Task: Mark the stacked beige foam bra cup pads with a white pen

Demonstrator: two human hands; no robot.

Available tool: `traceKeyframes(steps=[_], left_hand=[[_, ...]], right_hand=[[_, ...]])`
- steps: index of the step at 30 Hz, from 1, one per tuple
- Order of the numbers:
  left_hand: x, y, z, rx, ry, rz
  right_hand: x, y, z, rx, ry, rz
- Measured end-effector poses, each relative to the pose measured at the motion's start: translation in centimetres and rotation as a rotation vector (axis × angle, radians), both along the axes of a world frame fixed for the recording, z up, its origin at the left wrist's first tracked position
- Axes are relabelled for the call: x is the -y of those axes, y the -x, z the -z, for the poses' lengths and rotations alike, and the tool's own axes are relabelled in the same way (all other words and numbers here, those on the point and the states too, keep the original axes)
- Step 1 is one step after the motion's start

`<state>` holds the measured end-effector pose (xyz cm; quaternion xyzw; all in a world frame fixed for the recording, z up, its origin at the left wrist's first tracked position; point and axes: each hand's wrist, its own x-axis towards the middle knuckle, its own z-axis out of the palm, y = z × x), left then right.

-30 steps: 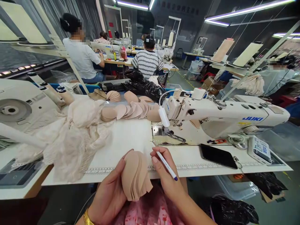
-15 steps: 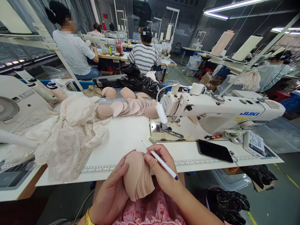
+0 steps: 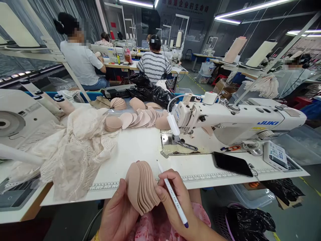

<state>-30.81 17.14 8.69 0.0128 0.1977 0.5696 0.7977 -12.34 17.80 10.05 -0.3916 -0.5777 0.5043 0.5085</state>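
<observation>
Between my two hands, just in front of the table edge, is a fanned stack of beige bra pads (image 3: 140, 187). My left hand (image 3: 119, 209) cups the stack from the left, its thumb along the side. My right hand (image 3: 174, 197) holds a white marker pen (image 3: 175, 201) with a purple end, tip pointing up and away. The right thumb and fingers also touch the right edges of the pads. More beige pads (image 3: 142, 117) lie in overlapping piles at the back of the white table (image 3: 130, 147).
A sewing machine (image 3: 240, 117) stands on the right, with a phone (image 3: 232, 164) and a small white box (image 3: 275, 155) before it. Cream lace fabric (image 3: 77, 150) is heaped at left. A black plastic bag (image 3: 150, 90) lies behind the pads. Co-workers sit beyond.
The pads are turned and spread into a more even fan. My right hand has shifted down and slightly right, and the pen stands more upright. The view has tilted slightly.
</observation>
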Motion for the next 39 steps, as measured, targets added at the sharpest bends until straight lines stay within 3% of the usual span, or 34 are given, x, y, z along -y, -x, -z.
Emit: traceKeyframes(steps=[3, 6, 11, 17, 23, 28, 34, 39], left_hand=[[0.3, 0.2, 0.8, 0.0, -0.113, -0.026], [0.5, 0.1, 1.0, -0.003, -0.063, -0.026], [1.0, 0.4, 1.8, -0.037, -0.033, -0.07], [1.4, 1.2, 2.9, -0.004, -0.092, -0.003], [1.4, 0.7, 2.2, 0.053, -0.181, 0.103], [1.2, 0.6, 1.6, 0.038, -0.113, 0.053], [1.0, 0.2, 0.6, 0.014, -0.087, 0.068], [1.0, 0.0, 0.4, 0.009, -0.057, 0.054]], right_hand=[[0.2, 0.2, 1.1, -0.014, -0.018, 0.022], [0.5, 0.2, 1.4, -0.04, -0.022, 0.071], [0.0, -1.0, 0.2, -0.077, 0.006, 0.081], [-1.9, -1.3, -1.3, -0.334, 0.189, 0.008], [-2.0, -0.2, -2.5, -0.411, 0.263, -0.052], [-2.0, -0.5, -3.2, -0.494, 0.259, -0.018], [-1.8, -0.7, -2.6, -0.389, 0.226, -0.035], [-1.6, -0.7, -2.5, -0.427, 0.215, -0.06]])
